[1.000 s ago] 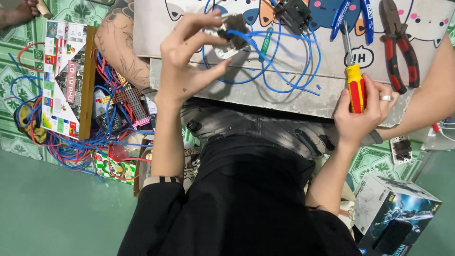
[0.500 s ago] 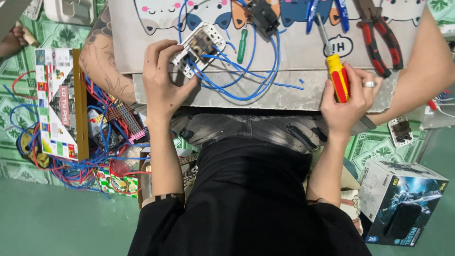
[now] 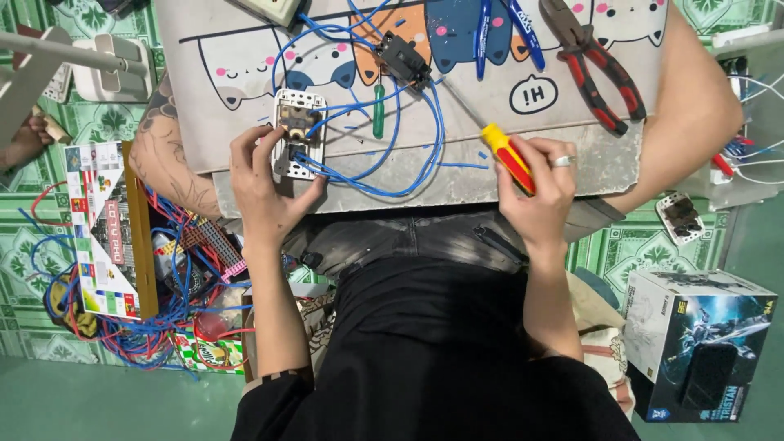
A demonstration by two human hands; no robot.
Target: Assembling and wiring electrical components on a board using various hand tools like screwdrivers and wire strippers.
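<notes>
a: what does the socket plate (image 3: pixel 296 135) look like?
b: white, slotted, with blue wires (image 3: pixel 384 167) running from it. it lies on the cartoon-printed worktop (image 3: pixel 245 73).
a: packages?
b: a white and dark box (image 3: pixel 702 343) on the floor at right, a colourful flat box (image 3: pixel 102 233) at left.
a: the fingers?
b: the left hand (image 3: pixel 265 184) pinches the plate, thumb at its lower edge. the right hand (image 3: pixel 535 192) is wrapped around a yellow-red screwdriver (image 3: pixel 508 157).

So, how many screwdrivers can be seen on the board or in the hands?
2. A red and yellow screwdriver is held in the right hand. A small green screwdriver lies on the board among the blue wires. Others may be hidden under the wires.
</notes>
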